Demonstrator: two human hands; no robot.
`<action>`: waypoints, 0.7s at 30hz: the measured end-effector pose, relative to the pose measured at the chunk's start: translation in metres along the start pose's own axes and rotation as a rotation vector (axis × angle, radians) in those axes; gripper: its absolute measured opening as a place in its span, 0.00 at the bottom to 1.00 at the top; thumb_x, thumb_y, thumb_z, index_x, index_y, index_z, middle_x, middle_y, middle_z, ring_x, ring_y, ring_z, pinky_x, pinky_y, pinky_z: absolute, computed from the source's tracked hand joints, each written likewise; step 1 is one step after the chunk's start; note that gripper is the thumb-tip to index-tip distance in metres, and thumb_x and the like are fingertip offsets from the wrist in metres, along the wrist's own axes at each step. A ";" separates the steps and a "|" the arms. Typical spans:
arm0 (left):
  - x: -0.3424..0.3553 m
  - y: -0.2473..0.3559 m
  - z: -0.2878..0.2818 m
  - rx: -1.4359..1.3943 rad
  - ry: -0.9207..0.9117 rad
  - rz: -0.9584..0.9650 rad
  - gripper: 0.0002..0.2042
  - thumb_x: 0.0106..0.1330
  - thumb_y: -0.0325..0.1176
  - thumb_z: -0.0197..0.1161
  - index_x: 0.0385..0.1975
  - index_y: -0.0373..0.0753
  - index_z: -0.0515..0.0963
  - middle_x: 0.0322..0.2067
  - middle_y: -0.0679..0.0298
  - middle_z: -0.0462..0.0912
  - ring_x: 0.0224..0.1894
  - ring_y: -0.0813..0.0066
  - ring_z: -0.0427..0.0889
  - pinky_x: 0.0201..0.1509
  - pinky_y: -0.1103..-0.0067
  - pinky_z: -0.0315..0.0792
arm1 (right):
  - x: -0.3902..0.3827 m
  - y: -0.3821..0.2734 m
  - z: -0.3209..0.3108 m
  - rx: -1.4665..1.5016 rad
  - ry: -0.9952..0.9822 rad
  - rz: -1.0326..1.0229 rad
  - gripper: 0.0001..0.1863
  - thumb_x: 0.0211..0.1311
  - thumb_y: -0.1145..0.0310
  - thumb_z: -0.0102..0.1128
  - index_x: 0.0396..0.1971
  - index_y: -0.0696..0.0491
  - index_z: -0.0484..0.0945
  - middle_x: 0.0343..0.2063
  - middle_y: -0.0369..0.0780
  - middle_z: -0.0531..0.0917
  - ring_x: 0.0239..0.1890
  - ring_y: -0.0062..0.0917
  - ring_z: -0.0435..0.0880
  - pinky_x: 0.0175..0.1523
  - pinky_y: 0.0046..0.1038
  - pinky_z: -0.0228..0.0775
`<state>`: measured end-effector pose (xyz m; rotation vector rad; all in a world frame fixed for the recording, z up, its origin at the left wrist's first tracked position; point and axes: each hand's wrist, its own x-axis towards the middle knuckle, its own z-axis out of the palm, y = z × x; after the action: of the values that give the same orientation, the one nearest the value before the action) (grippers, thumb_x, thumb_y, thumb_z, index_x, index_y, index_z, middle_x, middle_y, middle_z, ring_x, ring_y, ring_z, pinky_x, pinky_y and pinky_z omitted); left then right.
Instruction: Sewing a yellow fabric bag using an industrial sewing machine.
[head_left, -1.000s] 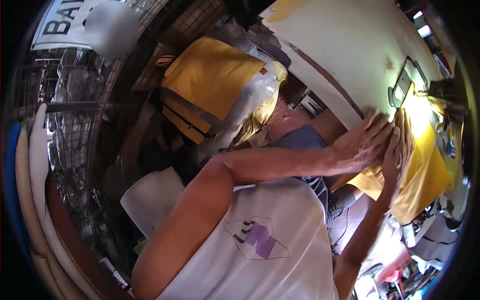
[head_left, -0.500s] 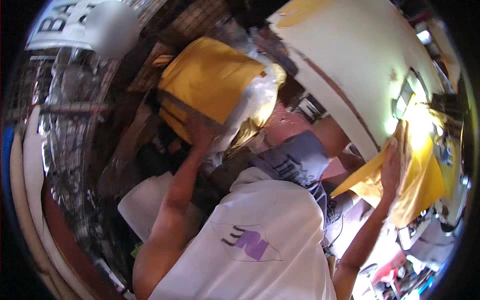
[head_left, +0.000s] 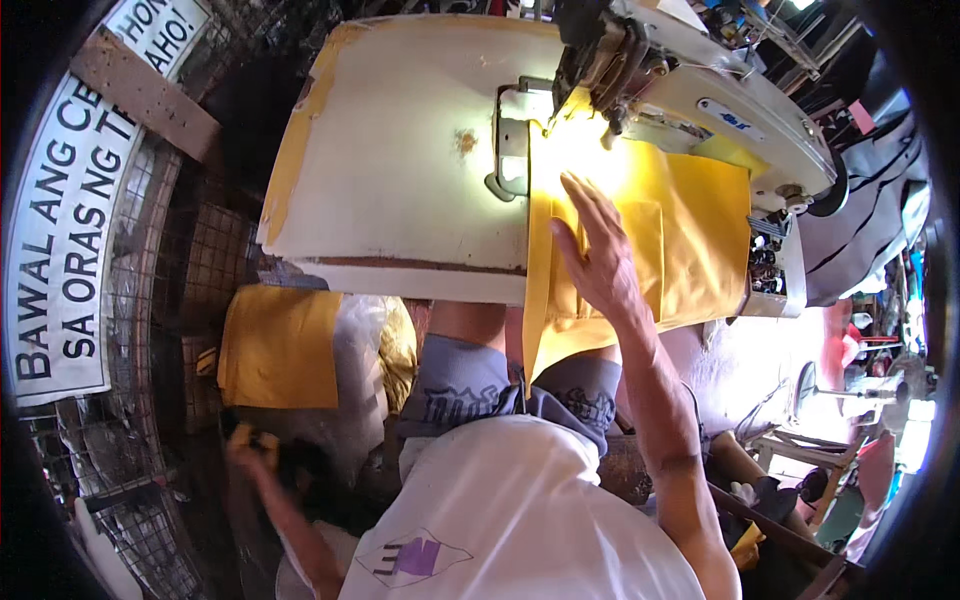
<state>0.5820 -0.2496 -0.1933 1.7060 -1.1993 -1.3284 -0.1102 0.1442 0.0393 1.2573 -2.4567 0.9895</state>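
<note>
Around the yellow cloth (head_left: pixel 690 230), sewing machine (head_left: pixel 768 130), metal plate (head_left: pixel 513 138), tabletop (head_left: pixel 390 160).

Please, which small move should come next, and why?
Perhaps gently smooth the yellow fabric at the sewing machine with the right hand: that hand lies open over it, and the fabric ripples near its lower edge.

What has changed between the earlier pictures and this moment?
The left hand came off the yellow fabric at the sewing machine, reached leftward to the folded yellow pile, and now shows below it, blurred; whether it holds anything is unclear. The view has turned. The right hand stayed on the fabric.
</note>
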 end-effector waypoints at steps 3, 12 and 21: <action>-0.080 0.178 0.073 0.589 0.372 0.592 0.17 0.74 0.28 0.52 0.59 0.28 0.72 0.54 0.46 0.80 0.54 0.51 0.80 0.60 0.66 0.72 | -0.009 -0.029 -0.029 0.104 0.153 0.096 0.19 0.69 0.70 0.59 0.58 0.57 0.77 0.55 0.49 0.81 0.62 0.45 0.77 0.66 0.38 0.68; -0.375 0.326 0.366 0.666 -0.852 1.347 0.21 0.64 0.22 0.57 0.59 0.31 0.71 0.53 0.45 0.79 0.56 0.48 0.79 0.59 0.60 0.73 | -0.058 -0.078 -0.014 1.643 -0.445 0.517 0.44 0.73 0.37 0.45 0.72 0.60 0.58 0.64 0.45 0.73 0.64 0.34 0.74 0.68 0.38 0.66; -0.390 0.292 0.404 0.492 -1.275 1.457 0.25 0.69 0.42 0.65 0.57 0.28 0.72 0.59 0.46 0.76 0.66 0.47 0.72 0.66 0.60 0.69 | -0.096 -0.060 -0.025 1.466 -0.080 1.099 0.18 0.74 0.66 0.56 0.59 0.58 0.73 0.52 0.43 0.81 0.52 0.28 0.82 0.56 0.29 0.76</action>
<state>0.0906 0.0222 0.0998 -0.3905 -2.7334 -0.9661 -0.0068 0.1972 0.0423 -0.2535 -2.1546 3.3061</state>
